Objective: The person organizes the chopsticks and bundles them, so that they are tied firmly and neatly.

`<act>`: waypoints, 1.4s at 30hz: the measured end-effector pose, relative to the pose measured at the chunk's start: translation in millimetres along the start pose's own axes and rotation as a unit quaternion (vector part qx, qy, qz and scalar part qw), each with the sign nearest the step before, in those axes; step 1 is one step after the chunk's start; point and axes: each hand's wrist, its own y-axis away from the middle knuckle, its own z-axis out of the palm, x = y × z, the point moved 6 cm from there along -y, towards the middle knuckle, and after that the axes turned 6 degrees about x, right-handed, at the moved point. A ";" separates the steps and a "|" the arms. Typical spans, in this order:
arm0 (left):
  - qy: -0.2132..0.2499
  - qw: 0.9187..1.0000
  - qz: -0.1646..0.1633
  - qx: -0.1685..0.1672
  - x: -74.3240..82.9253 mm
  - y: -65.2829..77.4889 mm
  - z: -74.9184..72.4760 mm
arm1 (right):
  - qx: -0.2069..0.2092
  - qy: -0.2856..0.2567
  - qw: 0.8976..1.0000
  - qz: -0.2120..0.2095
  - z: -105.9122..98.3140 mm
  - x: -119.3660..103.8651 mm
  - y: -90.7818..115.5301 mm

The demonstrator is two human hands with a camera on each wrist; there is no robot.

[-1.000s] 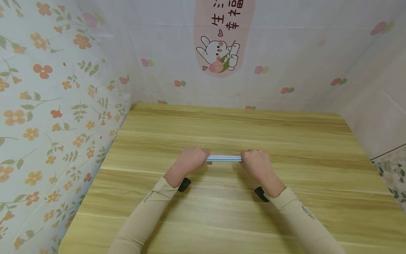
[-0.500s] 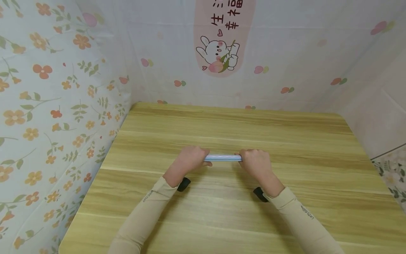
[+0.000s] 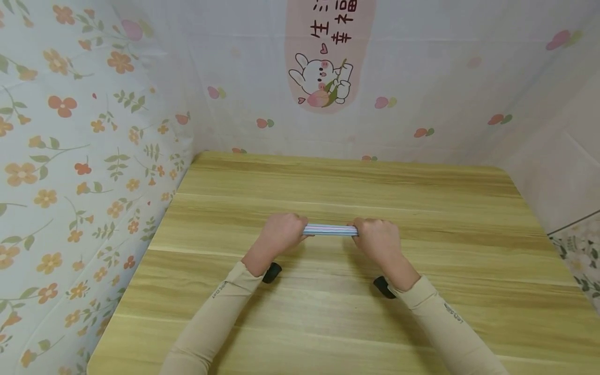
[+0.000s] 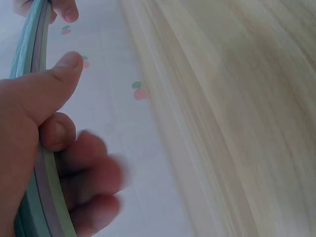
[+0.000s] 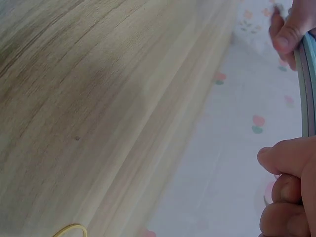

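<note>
A bundle of long, thin pastel strips [image 3: 330,229] spans the gap between my two hands, held level above the table. In the left wrist view the layered strips [image 4: 48,197] look teal, purple and green, and they bow slightly. My left hand [image 3: 283,233] grips the bundle's left end, its thumb along the near side and several fingers curled beneath, blurred. At the other end my right hand [image 3: 378,239] holds the strips with curled fingers. Both ends are hidden inside the hands. What the strips are made of I cannot tell.
Under the hands lies a wood-grain table [image 3: 319,323]. A thin yellow loop [image 5: 74,226] shows at the bottom of the right wrist view. Dark devices [image 3: 272,272] sit under the wrists. Patterned sheets [image 3: 398,62] hang behind and to the left.
The bundle has risen slightly in the head view and shows more of its striped side. The left fingers under it have shifted. Both arms stay almost in place.
</note>
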 end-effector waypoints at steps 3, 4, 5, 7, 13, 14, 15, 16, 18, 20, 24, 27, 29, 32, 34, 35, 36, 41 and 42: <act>-0.013 1.000 0.006 0.019 0.6 0.6 -0.5 | 0.005 -0.001 1.000 0.000 -1.5 -0.7 0.1; -0.015 1.000 0.008 0.021 1.1 0.8 -0.3 | 0.005 -0.002 1.000 0.000 -1.9 -1.0 0.2; -0.017 1.000 0.010 0.021 1.4 1.1 0.4 | 0.004 -0.003 1.000 0.000 -2.1 -1.2 0.2; -0.019 1.000 0.013 0.015 2.2 1.7 1.5 | 0.000 -0.004 1.000 -0.001 -2.0 -1.5 0.4; 0.000 1.000 -0.001 -0.017 1.6 2.5 3.3 | -0.003 -0.003 1.000 -0.005 -1.4 -1.5 2.0; 0.008 1.000 -0.005 -0.025 1.3 2.6 3.4 | -0.005 -0.004 1.000 -0.004 -1.0 -1.1 2.2; 0.014 0.999 -0.009 -0.033 1.0 2.8 3.3 | -0.006 -0.006 1.000 -0.002 -0.6 -0.7 2.5; 0.020 0.999 -0.013 -0.040 0.6 2.9 3.3 | -0.009 -0.007 1.000 0.001 -0.1 0.0 2.8; 0.026 0.998 -0.018 -0.049 -0.4 3.6 3.2 | -0.018 -0.011 1.000 0.009 1.8 2.5 3.7; 0.025 0.998 -0.020 -0.048 -1.4 4.6 2.3 | -0.030 -0.022 0.999 0.021 3.9 6.8 5.2; 0.009 1.000 -0.014 -0.021 -4.2 7.3 0.3 | -0.062 -0.069 0.994 0.065 6.8 21.1 8.4; -0.001 1.000 -0.013 -0.012 -6.8 8.1 -0.4 | -0.102 -0.123 0.980 0.119 11.7 35.6 10.6; 0.003 1.000 -0.018 -0.017 -9.0 8.2 -0.9 | -0.136 -0.160 0.964 0.164 15.7 45.4 12.6; 0.017 0.999 -0.028 -0.034 -12.4 8.2 -0.6 | -0.167 -0.206 0.940 0.214 19.5 58.3 15.4; 0.021 0.999 -0.032 -0.037 -14.8 8.7 0.0 | -0.174 -0.234 0.926 0.239 20.3 65.9 17.1; 0.020 0.999 -0.033 -0.037 -15.7 8.8 0.1 | -0.173 -0.249 0.920 0.248 20.6 69.5 17.8; 0.020 0.999 -0.034 -0.036 -16.5 9.0 0.0 | -0.170 -0.264 0.913 0.260 20.8 72.8 18.8; 0.003 0.999 -0.029 -0.021 -18.1 9.6 -2.9 | -0.149 -0.401 0.832 0.354 25.6 81.8 24.3; 0.001 0.999 -0.027 -0.019 -18.2 9.6 -3.0 | -0.143 -0.436 0.809 0.369 26.7 81.3 24.7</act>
